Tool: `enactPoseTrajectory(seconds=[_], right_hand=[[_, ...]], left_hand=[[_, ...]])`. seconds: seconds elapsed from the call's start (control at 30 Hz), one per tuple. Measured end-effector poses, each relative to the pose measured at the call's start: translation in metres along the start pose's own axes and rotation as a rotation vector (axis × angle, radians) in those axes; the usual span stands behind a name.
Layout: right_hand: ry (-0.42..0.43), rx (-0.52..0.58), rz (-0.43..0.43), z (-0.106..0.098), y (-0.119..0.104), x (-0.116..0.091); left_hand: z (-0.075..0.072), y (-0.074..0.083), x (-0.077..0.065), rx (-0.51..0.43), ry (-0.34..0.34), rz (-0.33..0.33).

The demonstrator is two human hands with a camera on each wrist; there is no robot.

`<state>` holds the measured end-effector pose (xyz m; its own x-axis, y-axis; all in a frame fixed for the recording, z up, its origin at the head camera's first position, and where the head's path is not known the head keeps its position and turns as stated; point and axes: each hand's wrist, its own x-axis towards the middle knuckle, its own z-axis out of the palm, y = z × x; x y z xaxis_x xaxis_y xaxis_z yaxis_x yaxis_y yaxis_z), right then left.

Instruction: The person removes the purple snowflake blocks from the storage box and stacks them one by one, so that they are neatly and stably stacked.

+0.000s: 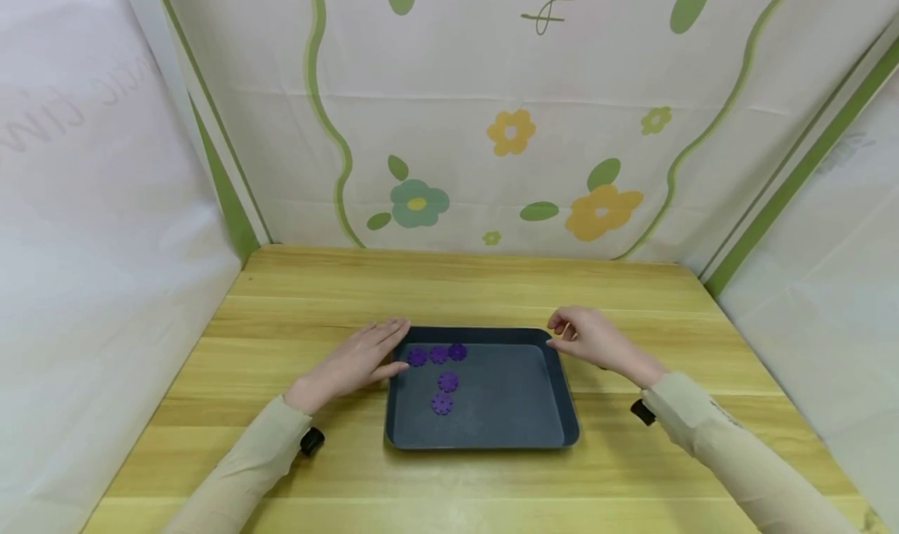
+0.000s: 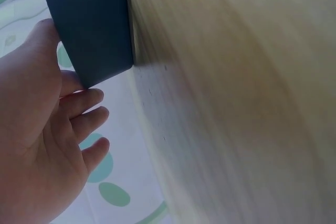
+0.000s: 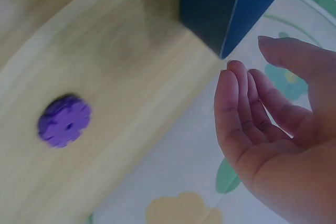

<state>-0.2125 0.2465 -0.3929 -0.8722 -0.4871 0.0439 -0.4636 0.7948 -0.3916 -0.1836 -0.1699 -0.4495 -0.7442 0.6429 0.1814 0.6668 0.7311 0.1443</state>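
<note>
A dark blue-grey rectangular tray [image 1: 506, 393] lies on the table with several purple notched plastic discs [image 1: 448, 382] in its left half. My left hand [image 1: 357, 362] is at the tray's back left corner, fingers straight and thumb over the left rim. In the left wrist view, the fingers touch the tray's outer wall [image 2: 92, 30] without gripping anything. Beside the back right corner is my right hand [image 1: 590, 337], its fingers loosely bent and thumb apart. The right wrist view shows nothing between the right hand's [image 3: 278, 124] fingers; whether they touch the rim, I cannot tell.
Another purple notched disc [image 3: 64, 120] lies on the wooden table [image 1: 477, 292] outside the tray, near the right hand. White flower-printed cloth [image 1: 456, 128] stands behind the table and along both sides.
</note>
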Motion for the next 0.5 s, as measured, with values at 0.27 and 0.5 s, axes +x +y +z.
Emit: enactPoseTrajectory(seconds=[0.27,0.5], right_hand=[[-0.03,-0.012,-0.072,0.008,-0.019,0.017],[-0.057,-0.008,-0.128,0.018,-0.032,0.031]], left_hand=[[0.0,0.0,0.0,0.0,-0.008,0.001],[-0.001,0.001,0.0,-0.007,-0.007,0.003]])
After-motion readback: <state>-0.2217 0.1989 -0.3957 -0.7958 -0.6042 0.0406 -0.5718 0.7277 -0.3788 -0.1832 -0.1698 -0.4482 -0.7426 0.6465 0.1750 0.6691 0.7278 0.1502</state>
